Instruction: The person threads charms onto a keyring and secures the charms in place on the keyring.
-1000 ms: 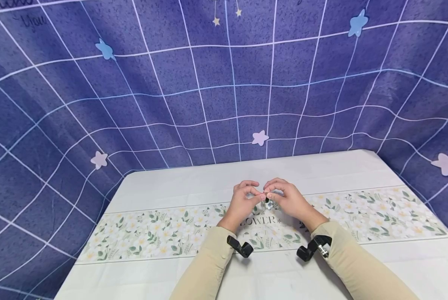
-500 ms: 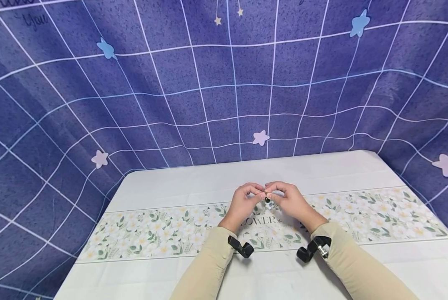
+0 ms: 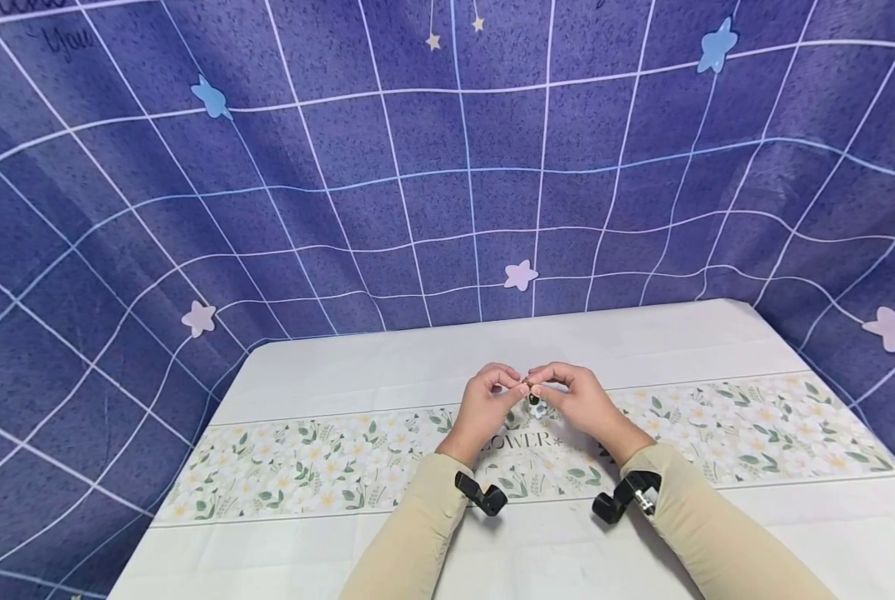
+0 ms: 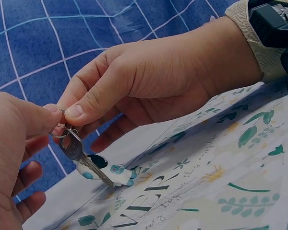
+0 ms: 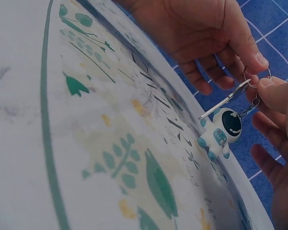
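Both hands meet above the table's middle. Thumb and fingertips of my left hand (image 3: 485,408) pinch one side of a thin metal key ring (image 5: 270,74); my right hand (image 3: 582,404) pinches the other side. From the ring hangs a silver key (image 4: 73,147), pointing downward. Beside it a white and teal astronaut figure (image 5: 222,133) with a dark visor dangles on a short chain (image 5: 250,108). In the head view the figure (image 3: 539,410) shows small beneath the fingertips. How the key sits on the ring is partly hidden by the fingers.
A white table cover (image 3: 327,367) with a printed floral band (image 3: 297,467) lies under both forearms. Behind the table hangs a blue curtain (image 3: 387,200) with grid lines and stars. Black camera mounts (image 3: 481,493) are strapped at both wrists.
The hands have shifted very slightly at the fingertips, and the dangling figure shows a little more clearly than a second ago. Both hands keep pinching at the same place.
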The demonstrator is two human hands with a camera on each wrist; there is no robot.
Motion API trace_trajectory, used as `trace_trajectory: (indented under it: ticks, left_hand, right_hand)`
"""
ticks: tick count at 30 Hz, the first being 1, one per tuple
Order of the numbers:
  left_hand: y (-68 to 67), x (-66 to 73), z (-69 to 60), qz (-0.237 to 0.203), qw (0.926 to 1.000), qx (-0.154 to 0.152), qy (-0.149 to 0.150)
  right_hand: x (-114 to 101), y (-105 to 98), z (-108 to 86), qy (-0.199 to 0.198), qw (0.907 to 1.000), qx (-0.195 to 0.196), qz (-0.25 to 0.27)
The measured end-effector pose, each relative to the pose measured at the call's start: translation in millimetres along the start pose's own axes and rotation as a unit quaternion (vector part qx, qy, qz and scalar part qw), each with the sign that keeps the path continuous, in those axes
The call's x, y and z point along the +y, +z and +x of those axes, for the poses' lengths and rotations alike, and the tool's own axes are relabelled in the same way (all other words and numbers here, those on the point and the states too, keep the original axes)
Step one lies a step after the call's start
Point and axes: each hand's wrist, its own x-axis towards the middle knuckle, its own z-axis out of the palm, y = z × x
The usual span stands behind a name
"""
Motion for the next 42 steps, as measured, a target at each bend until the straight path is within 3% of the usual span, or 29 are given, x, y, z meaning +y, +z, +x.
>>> trace_trajectory:
  ticks: [9,13,24,37,42]
  left_hand:
    - [0.2,4.6,-0.9,-0.003,1.0,0.001,0.005]
    - [0.2,-0.9,0.9,-0.003,1.0,-0.002,0.008]
    - [-2.0,-1.7,1.0,0.025,0.9995,-0.004,0.019]
    - [-0.2,-2.5,-0.5,0.016,0.9995,0.008,0.027]
    - [0.4,7.2,-1.9,0.022,0.9995,0.005,0.024]
  right_hand:
    - [-9.8,-0.6,-1.6,-0.009,0.9997,0.0,0.022]
    - [2.8,-0.4,-0.3,-0.014,0.9994,-0.004,0.031]
    - [5.3,-1.2,-1.0,-0.027,0.9996,-0.008,-0.01]
    - [6.0,-1.1,-0.8,-0.034,0.9985,-0.017,-0.04]
    - [8.2,-1.1,-0.5,-0.038,0.9979,-0.021,-0.047]
